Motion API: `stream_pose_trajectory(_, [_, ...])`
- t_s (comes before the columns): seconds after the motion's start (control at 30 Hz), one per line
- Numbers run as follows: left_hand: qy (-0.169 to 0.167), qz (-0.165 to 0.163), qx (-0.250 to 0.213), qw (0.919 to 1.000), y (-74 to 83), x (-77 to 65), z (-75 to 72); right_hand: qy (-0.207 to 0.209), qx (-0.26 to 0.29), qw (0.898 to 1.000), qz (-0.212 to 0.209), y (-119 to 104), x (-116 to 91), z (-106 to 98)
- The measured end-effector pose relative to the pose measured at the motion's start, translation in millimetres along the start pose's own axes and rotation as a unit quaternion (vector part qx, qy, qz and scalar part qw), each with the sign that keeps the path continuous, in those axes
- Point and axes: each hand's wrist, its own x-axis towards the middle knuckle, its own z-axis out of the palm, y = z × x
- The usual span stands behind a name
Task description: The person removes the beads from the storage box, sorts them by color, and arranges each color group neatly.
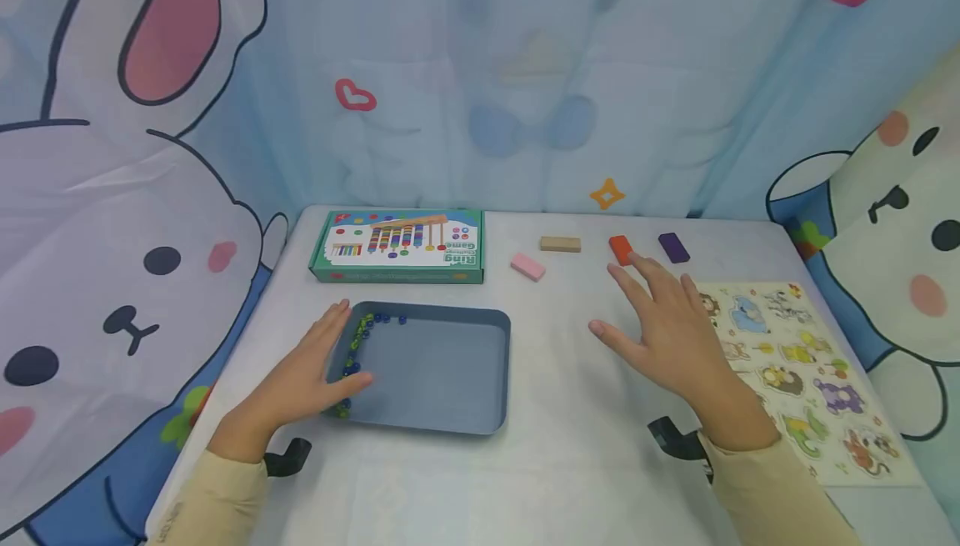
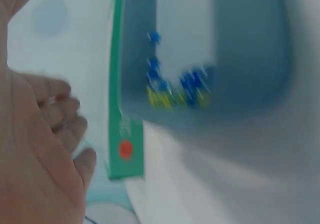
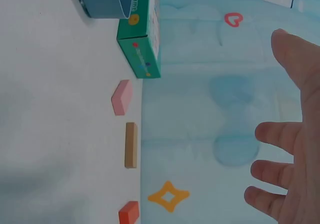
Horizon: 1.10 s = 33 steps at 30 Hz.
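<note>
My left hand (image 1: pixel 300 379) is at the left side of a blue-grey tray (image 1: pixel 442 371), fingers extended and thumb over its left rim. Small blue and green beads (image 1: pixel 360 338) are gathered along the tray's left and upper-left inside edge; the left wrist view shows them blurred. My right hand (image 1: pixel 671 333) hovers with fingers spread and nothing held, nearest an orange block (image 1: pixel 620 249). About it lie a purple block (image 1: pixel 673 247), a tan block (image 1: pixel 560 244) and a pink block (image 1: pixel 528 267). The right wrist view shows the right hand's fingers (image 3: pixel 272 174) apart.
A green game box (image 1: pixel 397 247) lies behind the tray. At the right, a sheet of animal stickers (image 1: pixel 806 379) lies partly under the right forearm. A patterned curtain (image 1: pixel 540 71) hangs behind the white table (image 1: pixel 555 463).
</note>
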Motion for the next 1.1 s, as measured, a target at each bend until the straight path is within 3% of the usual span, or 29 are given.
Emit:
stream_pose_trajectory(0.2, [0.002, 0.009, -0.013, 0.9999, -27.0, -8.1, 3.0, 0.022, 0.016, 0.999, -0.023, -6.5, 3.4, 0.1])
stream_pose_trajectory(0.4, [0.007, 0.026, -0.01, 0.9996, -43.3, -16.6, 5.4, 0.028, 0.022, 0.998, -0.042, -17.4, 13.0, 2.3])
stream_pose_trajectory(0.83, [0.012, 0.052, 0.003, 0.9986, -54.5, -21.9, 4.9, 0.031, 0.041, 0.993, -0.106, -63.9, 43.1, 14.3])
stream_pose_trajectory(1.1, [0.014, 0.059, -0.005, 0.9982, -58.6, -21.8, 5.8, -0.014, 0.067, 0.985, -0.161, -116.1, 68.2, 33.6])
